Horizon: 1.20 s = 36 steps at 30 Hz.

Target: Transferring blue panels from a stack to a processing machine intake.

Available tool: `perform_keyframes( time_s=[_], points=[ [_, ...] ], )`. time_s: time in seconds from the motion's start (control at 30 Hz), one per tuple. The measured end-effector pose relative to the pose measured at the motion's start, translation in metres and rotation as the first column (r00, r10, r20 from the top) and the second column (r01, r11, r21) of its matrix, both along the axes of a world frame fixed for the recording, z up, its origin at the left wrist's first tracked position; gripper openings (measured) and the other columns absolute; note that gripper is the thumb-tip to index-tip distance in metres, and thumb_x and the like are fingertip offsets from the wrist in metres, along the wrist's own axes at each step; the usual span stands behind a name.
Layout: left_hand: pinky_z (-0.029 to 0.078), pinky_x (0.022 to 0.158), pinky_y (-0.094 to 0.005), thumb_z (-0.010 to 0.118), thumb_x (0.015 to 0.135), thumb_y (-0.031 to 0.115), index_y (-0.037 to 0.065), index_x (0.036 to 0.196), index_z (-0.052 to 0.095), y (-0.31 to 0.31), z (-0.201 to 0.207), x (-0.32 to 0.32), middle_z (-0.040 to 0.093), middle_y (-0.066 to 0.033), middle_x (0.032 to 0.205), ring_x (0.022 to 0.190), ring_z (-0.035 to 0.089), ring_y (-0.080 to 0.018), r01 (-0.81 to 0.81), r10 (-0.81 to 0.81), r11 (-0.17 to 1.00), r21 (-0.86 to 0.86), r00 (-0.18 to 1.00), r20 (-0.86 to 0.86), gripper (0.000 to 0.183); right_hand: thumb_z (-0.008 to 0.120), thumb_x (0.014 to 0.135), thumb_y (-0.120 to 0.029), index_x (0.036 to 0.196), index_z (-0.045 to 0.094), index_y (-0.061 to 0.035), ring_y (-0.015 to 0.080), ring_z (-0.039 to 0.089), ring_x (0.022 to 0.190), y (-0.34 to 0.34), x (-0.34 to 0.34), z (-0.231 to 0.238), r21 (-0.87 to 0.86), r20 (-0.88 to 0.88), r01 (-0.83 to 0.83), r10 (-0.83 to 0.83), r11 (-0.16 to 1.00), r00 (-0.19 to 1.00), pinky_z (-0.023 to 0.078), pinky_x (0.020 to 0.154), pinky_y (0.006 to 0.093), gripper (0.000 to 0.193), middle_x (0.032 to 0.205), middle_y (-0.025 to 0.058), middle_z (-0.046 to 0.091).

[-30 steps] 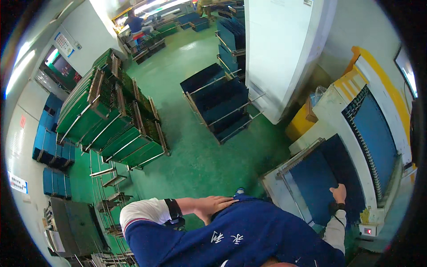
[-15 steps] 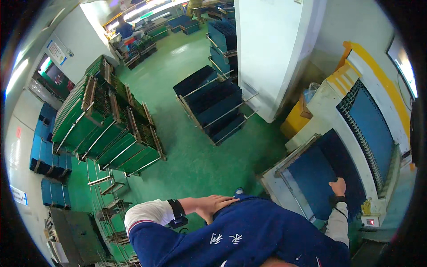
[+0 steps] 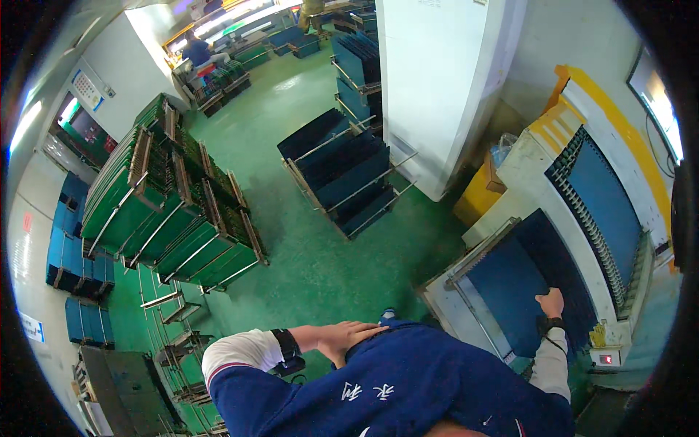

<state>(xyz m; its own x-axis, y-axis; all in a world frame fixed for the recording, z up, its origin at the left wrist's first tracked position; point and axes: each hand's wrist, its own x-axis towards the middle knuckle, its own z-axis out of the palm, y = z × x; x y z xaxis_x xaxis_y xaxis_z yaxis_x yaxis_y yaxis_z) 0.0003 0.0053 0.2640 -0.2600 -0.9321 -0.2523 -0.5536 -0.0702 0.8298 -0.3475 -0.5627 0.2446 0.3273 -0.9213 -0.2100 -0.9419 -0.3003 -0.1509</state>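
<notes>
My right hand (image 3: 551,301) is closed at the edge of a dark blue panel (image 3: 510,284), which stands among similar panels in a rack (image 3: 473,255) at the lower right. The fingertips are partly hidden against the panel. My left hand (image 3: 346,339) lies flat on the front of my dark blue shirt at the waist, its fingers stretched out and holding nothing. Just right of the rack, another blue panel (image 3: 604,200) rests on the rollers (image 3: 579,211) of a pale machine.
Racks of green panels (image 3: 167,211) stand at the left, and a rack of dark blue panels (image 3: 346,171) sits on the green floor ahead. A white pillar (image 3: 433,95) rises beyond it, beside a yellow bin (image 3: 475,198). Far off, a person (image 3: 196,49) sits at a lit bench.
The whole view has shifted slightly. Both hands keep their places, the right at the panel's edge and the left at my waist.
</notes>
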Motion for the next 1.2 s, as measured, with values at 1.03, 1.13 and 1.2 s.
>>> perform_keyframes(
  time_s=[1.03,1.13,1.2],
  points=[
    [0.026,0.119,-0.0552,0.085,0.059,0.046,0.015,0.162,0.004,-0.011,0.014,0.003,0.026,-0.0238,0.159,0.145,0.03,-0.0431,0.039,-0.04,0.999,0.025,0.999,0.019,0.135,0.087,0.071,-0.024,0.108,0.07,0.0038,0.0408,0.067,0.105,0.008,0.005,0.008,-0.057,-0.012,0.022,-0.022,0.998,1.0,0.053,0.089,0.0452,0.05,0.11,0.0251,0.07],
    [0.025,0.119,-0.0548,0.089,0.052,0.044,0.017,0.162,0.004,-0.01,0.014,0.001,0.026,-0.0237,0.159,0.146,0.03,-0.0433,0.027,-0.027,0.999,0.029,1.0,0.004,0.142,0.087,0.071,-0.026,0.104,0.07,0.0051,0.0409,0.068,0.104,0.011,0.009,0.013,-0.05,-0.03,0.02,-0.021,0.999,0.999,0.053,0.087,0.0454,0.048,0.108,0.0262,0.07],
    [0.024,0.121,-0.0539,0.095,0.04,0.04,0.021,0.163,0.002,-0.01,0.011,0.0,0.026,-0.0234,0.16,0.147,0.028,-0.0435,0.009,-0.008,0.999,0.034,1.0,-0.012,0.155,0.087,0.071,-0.027,0.099,0.07,0.0063,0.0411,0.068,0.102,0.011,0.008,0.013,-0.06,-0.029,0.008,-0.01,0.998,1.0,0.054,0.085,0.0457,0.047,0.106,0.0271,0.07]
  ],
)
